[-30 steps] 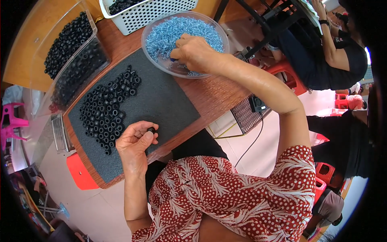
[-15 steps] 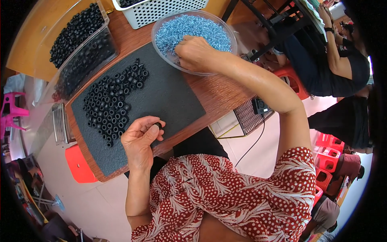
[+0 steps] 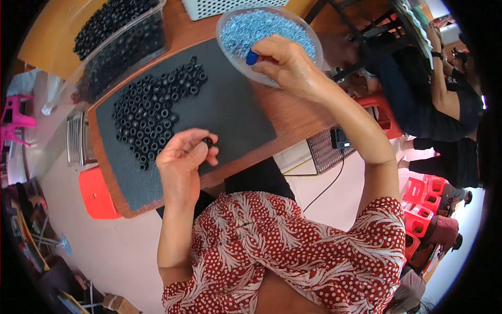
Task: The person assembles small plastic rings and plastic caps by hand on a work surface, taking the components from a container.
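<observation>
left hand gripping 1 black ring at its fingertips, loose rings beyond and left of it on mat, right hand pinching blue piece, bowl of bluish bits just beyond right hand

No text, label, number or sign can be read. A small pale mark shows on the black device beyond the near edge of the worktop, toward its right end, too small to make out.
</observation>
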`<action>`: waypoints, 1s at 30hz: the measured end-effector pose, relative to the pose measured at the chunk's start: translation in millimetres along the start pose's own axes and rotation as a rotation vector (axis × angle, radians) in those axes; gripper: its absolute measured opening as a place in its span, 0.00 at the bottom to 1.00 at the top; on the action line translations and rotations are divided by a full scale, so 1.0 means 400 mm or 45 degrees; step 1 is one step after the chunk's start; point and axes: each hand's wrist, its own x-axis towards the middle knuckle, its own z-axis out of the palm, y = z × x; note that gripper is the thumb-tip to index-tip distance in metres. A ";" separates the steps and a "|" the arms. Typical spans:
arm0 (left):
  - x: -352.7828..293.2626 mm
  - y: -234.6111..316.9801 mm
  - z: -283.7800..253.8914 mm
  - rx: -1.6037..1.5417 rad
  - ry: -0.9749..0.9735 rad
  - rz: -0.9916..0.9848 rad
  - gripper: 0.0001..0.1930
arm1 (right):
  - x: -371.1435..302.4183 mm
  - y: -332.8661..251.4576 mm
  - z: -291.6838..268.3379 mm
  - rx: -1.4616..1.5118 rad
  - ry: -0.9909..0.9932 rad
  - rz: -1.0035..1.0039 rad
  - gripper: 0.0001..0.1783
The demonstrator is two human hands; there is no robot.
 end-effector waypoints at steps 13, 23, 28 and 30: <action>-0.001 0.006 0.009 -0.125 0.045 0.169 0.10 | -0.023 -0.215 0.099 0.719 -0.042 0.022 0.08; -0.022 -0.005 0.010 -0.036 0.103 0.298 0.11 | -0.028 -0.231 0.106 0.772 -0.171 0.245 0.10; -0.027 -0.011 0.008 -0.081 0.088 0.326 0.12 | -0.013 -0.214 0.101 1.127 -0.456 0.659 0.09; -0.027 -0.014 0.010 -0.109 0.086 0.328 0.13 | -0.012 -0.208 0.103 1.207 -0.492 0.697 0.09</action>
